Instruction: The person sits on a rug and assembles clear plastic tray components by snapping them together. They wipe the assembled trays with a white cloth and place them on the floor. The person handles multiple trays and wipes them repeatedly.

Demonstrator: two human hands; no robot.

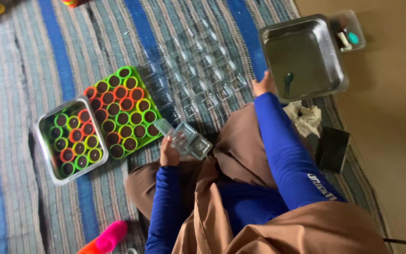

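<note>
- The striped blue and grey woven mat (34, 56) covers the floor, and everything sits on it.
- The person sits on the mat in a blue long-sleeved top and brown cloth.
- The big square shiny metal pan (304, 59) sits at the far right. It looks empty except for one small dark thing inside. There is one such pan.
- The sheet of clear plastic cups (193, 70) lies spread in the middle of the mat. They are see-through and too many to count well.
- The bright green tray of small round cups with dark filling (121, 110) holds about twenty cups, with green, orange and red rims.
- The smaller metal tray of round cups (71, 138) sits just left of it, touching or nearly so, with about twelve cups.
- The right hand (264, 86) reaches to the near edge of the big pan. I cannot tell if its grip is closed on the rim or only touching.
- The left hand (169, 150) has its grip closed on a small clear plastic box (189, 141), held just above the lap, beside the green tray.
- To do this well, I think the box should stay level and be held by its edges, so it does not crush.
- The crumpled white paper (306, 117) lies below the pan. A pink toy-like thing (111, 235) lies near the knee.
</note>
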